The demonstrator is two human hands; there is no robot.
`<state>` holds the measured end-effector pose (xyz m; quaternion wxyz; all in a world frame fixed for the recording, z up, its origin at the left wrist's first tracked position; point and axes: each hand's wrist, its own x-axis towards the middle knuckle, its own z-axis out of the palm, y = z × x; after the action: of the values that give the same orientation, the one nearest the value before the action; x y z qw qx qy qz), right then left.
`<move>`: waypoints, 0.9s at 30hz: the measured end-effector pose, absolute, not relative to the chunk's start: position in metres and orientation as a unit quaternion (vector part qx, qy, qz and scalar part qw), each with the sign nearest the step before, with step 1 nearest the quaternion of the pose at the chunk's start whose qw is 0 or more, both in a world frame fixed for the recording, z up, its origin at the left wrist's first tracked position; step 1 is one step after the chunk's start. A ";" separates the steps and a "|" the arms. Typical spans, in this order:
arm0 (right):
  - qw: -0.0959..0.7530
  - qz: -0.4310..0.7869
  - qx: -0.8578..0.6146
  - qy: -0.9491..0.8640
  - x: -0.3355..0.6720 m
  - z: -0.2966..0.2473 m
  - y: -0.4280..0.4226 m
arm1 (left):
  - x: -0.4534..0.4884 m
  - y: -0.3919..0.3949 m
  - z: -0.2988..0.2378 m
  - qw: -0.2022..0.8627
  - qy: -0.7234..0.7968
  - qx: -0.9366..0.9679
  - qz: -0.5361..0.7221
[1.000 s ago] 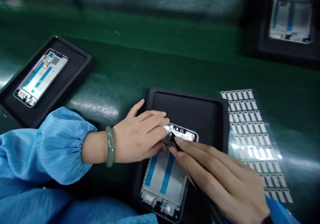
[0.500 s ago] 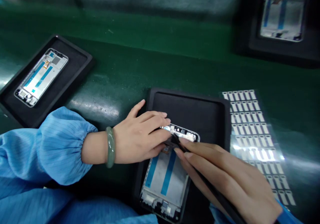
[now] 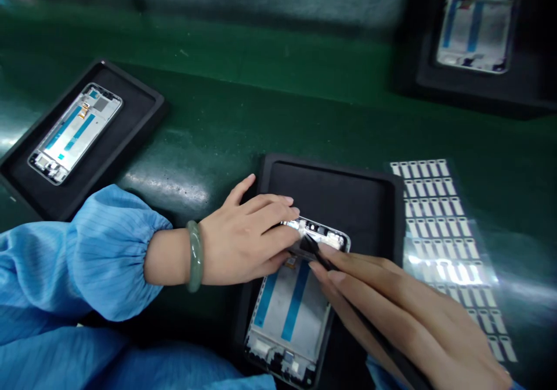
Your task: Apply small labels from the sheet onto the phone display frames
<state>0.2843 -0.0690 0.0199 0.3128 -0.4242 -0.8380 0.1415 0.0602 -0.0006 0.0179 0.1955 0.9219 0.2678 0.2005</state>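
A phone frame (image 3: pixel 291 314) with two blue strips lies in a black tray (image 3: pixel 339 190) in front of me. My left hand (image 3: pixel 243 242), with a green bangle on the wrist, rests its fingertips on the frame's upper left corner and holds it down. My right hand (image 3: pixel 400 314) grips black tweezers (image 3: pixel 317 251) whose tip touches the upper part of the frame, next to my left fingertips. Both arms wear blue sleeves.
A transparent sheet of several small white stickers (image 3: pixel 448 245) lies right of the tray. A second tray with a phone frame (image 3: pixel 73 132) sits at the left, a third tray with a phone frame (image 3: pixel 476 21) at the top right, all on a green belt (image 3: pixel 261 88).
My right hand has slid slightly right and down while the tweezers' tip stays on the frame's top. The left hand has hardly moved. The view shifted a little.
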 end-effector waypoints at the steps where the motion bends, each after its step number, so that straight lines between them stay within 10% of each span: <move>1: 0.327 0.154 -0.443 -0.821 0.284 0.019 -0.068 | 0.060 -0.001 0.018 0.196 0.268 0.922 0.198; 27: 0.337 0.242 -0.487 -0.769 0.285 0.018 -0.056 | 0.059 -0.001 0.017 0.195 0.268 0.924 0.191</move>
<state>0.2847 -0.0557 0.0183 0.3371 -0.4866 -0.7687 0.2424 0.0591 -0.0007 0.0173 0.1953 0.9238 0.2681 0.1912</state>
